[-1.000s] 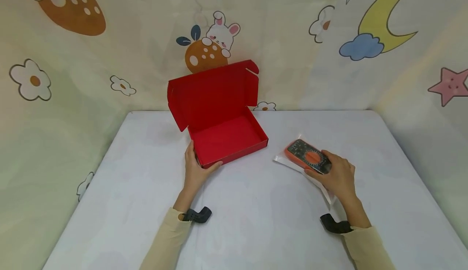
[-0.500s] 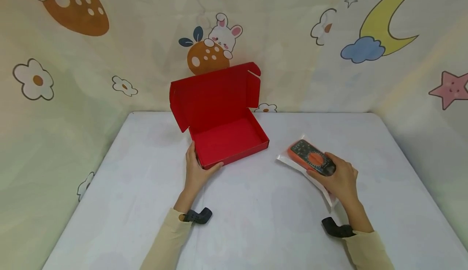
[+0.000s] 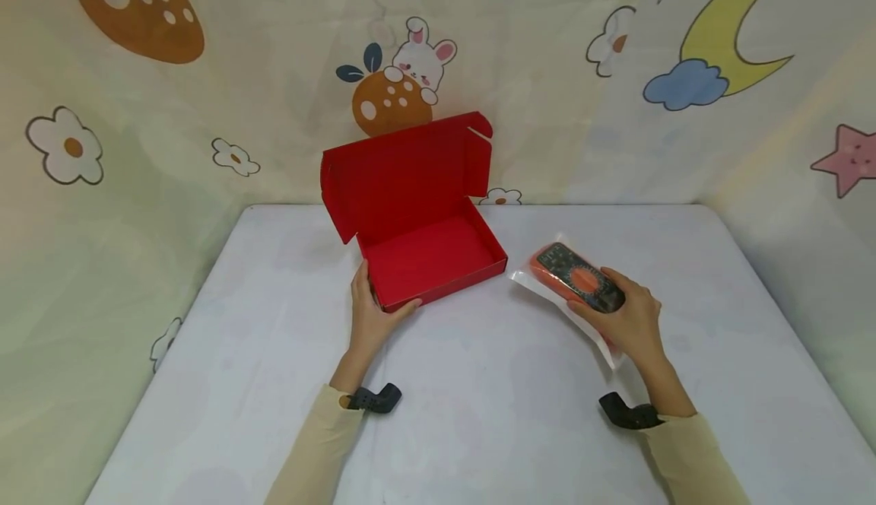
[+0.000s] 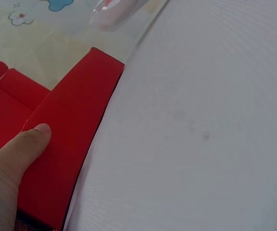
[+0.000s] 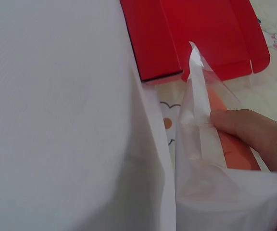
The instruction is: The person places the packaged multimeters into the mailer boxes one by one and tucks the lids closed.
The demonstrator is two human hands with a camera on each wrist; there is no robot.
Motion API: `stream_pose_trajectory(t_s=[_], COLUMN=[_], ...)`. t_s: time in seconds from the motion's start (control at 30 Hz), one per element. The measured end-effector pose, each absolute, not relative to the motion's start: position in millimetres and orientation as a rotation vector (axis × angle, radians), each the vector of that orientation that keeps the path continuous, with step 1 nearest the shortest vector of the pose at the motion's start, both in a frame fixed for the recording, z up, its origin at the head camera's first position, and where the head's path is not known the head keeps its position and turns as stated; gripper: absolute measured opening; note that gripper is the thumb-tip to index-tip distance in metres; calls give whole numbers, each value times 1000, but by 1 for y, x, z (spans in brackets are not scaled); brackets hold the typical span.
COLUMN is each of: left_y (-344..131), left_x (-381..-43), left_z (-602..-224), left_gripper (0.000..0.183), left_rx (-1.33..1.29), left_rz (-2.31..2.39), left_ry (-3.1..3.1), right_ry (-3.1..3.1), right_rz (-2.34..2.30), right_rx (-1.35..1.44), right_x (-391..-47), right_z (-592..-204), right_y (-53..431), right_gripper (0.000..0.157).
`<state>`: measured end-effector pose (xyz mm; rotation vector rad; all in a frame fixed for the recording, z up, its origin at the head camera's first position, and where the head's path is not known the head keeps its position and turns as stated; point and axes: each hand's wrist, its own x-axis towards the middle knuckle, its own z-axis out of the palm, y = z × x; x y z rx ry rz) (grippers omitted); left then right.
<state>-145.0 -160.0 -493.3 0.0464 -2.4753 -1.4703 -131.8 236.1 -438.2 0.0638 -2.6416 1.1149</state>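
A red cardboard box (image 3: 431, 258) stands at an angle on the table with its lid raised against the back wall. My left hand (image 3: 372, 322) grips its near left corner, and the thumb (image 4: 30, 142) lies on the front wall in the left wrist view. To the right of the box, my right hand (image 3: 630, 322) holds an orange and black multimeter (image 3: 580, 277) inside a clear plastic bag (image 3: 541, 284). In the right wrist view the thumb presses the meter's orange side (image 5: 234, 149) through the bag. The fingers on its far side are mostly hidden.
The white table (image 3: 479, 406) reaches up to a patterned cloth wall (image 3: 534, 94) behind it. The raised box lid (image 3: 411, 178) leans close to that cloth. A black wrist camera mount (image 3: 376, 398) sits on the left wrist, another on the right (image 3: 630, 414).
My right hand has raised the bagged multimeter a little and brought it slightly towards the box. The left hand stays on the box corner; the head view has shifted slightly.
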Motion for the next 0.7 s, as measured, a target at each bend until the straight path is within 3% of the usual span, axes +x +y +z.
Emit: stream_pose_trajectory(t_s=[0.7], left_y=[-160], left_x=[-144], left_z=[-493], left_gripper=[110], left_rx=[3], left_rz=[-1457], left_ry=[-2438], right_ry=[-2606], right_rz=[1087], right_rx=[239], right_x=[-156], right_z=[-429], right_y=[199], right_gripper=[76])
